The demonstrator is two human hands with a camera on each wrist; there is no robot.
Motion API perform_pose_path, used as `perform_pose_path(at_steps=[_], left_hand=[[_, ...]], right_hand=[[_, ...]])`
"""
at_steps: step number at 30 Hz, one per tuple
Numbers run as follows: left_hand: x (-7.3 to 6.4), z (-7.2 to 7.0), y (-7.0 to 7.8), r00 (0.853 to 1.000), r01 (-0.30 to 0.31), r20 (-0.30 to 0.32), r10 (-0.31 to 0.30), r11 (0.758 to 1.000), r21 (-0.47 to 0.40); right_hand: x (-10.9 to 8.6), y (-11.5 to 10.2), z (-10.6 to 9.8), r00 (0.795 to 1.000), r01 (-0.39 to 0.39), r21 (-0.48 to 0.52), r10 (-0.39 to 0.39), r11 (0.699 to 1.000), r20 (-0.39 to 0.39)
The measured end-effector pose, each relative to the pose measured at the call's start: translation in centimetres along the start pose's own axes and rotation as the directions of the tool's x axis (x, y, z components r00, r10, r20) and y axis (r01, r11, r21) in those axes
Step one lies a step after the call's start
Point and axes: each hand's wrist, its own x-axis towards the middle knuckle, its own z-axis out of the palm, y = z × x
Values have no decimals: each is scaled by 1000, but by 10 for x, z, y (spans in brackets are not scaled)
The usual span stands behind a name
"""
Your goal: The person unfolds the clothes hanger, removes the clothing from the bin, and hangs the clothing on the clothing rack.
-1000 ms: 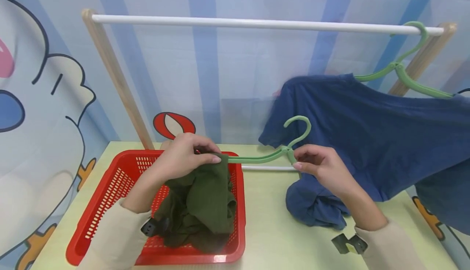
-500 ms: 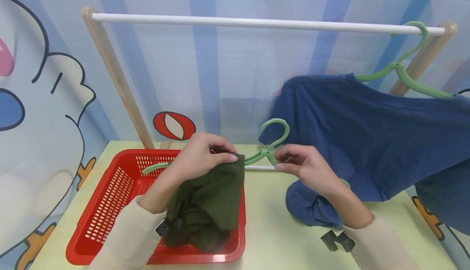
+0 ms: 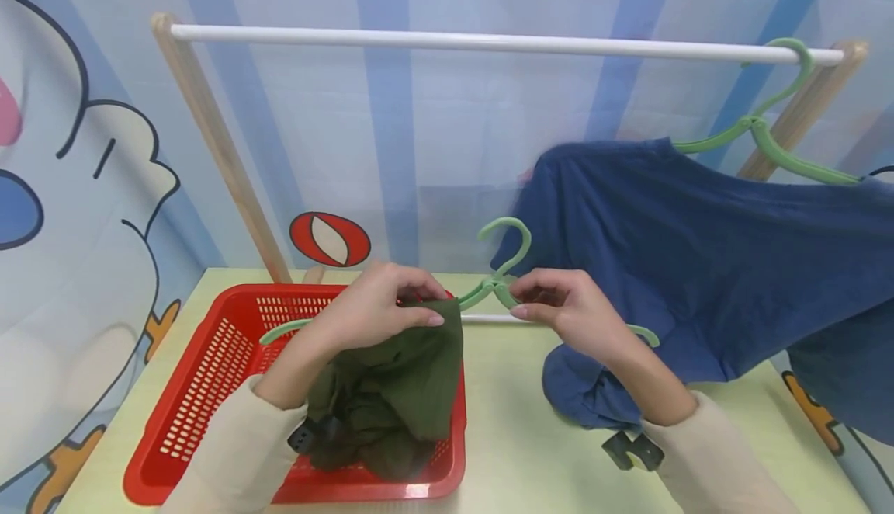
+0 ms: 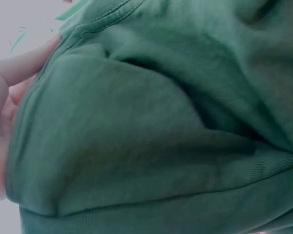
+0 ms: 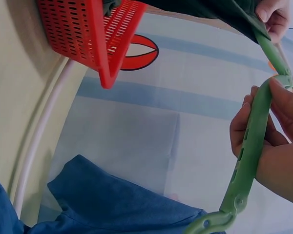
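Note:
My left hand (image 3: 384, 308) pinches the edge of a dark green garment (image 3: 412, 374) together with one arm of a light green hanger (image 3: 504, 254). The hanger's left tip sticks out past that hand, above the red basket. Just right of the hook joint, my right hand (image 3: 562, 308) grips the other arm, whose tip shows beyond the wrist. In the right wrist view, its fingers wrap the jointed, slotted hanger arm (image 5: 249, 151). The garment's lower folds hang into the basket. Ribbed and stitched edges of the green cloth (image 4: 122, 131) fill the left wrist view.
The red perforated basket (image 3: 457, 452) stands on a pale yellow table (image 3: 510, 436). Behind is a rack with a white rail (image 3: 419, 42). A blue garment (image 3: 628, 250) hangs at its right on another green hanger (image 3: 803, 164), its lower part touching the table.
The hanger and right hand have moved left, and the hanger's left tip has come out beyond the left hand. The left hand has shifted slightly right with the green cloth.

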Motion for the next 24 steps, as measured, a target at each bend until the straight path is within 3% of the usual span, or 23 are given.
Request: perform_pose_path(at_steps=[4,8,10,13,17,24], left_hand=[[-2,-1,-10,998,42,-56,-41,999,8],[-9,-9,-21,982,113,-154,-105,993,40],[-12,-15,-25,971,144,-203,-126,987,75],[-19,-25,-30,952,194,-260,-161,975,107],[-29,-35,-37,929,254,-304,-213,962,102],[-40,-44,-48,906,312,-326,-271,947,81]], right_hand=[[-2,7,4,995,93,31,-92,995,-33],[-5,14,7,979,200,99,-196,975,-45],[-8,19,9,981,192,146,-194,970,-6],[-12,29,14,985,112,180,-133,977,111],[-16,45,29,968,16,146,-52,989,244],[-17,57,63,930,30,207,-103,978,352]])
